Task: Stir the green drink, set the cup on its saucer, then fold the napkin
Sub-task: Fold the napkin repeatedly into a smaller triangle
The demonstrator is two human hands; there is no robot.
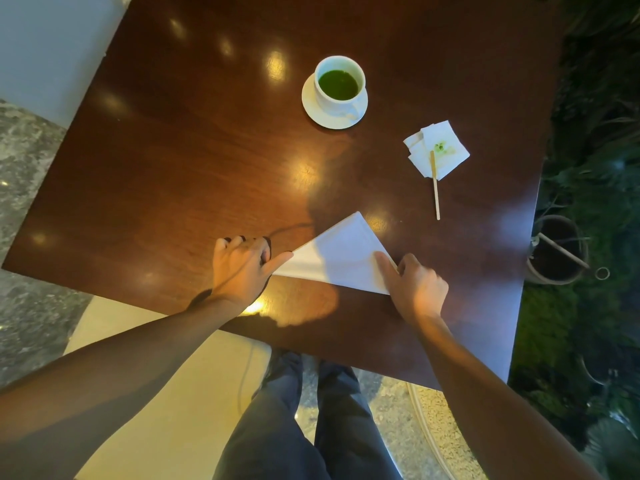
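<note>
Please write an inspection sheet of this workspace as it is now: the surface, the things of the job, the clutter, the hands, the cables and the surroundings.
Surface: dark wooden table, glossy, with lamp reflections.
Job's things: white cup of green drink stands on its saucer; white napkin lies folded into a triangle near the table's front edge.
Clutter: stained tissue with a wooden stir stick lying partly on it.
Hands: left hand presses the napkin's left corner with its thumb; right hand presses the right corner.
Cables: thin cord hangs below the table.
Surroundings: plant pot and greenery at right; stone floor at left.
</note>
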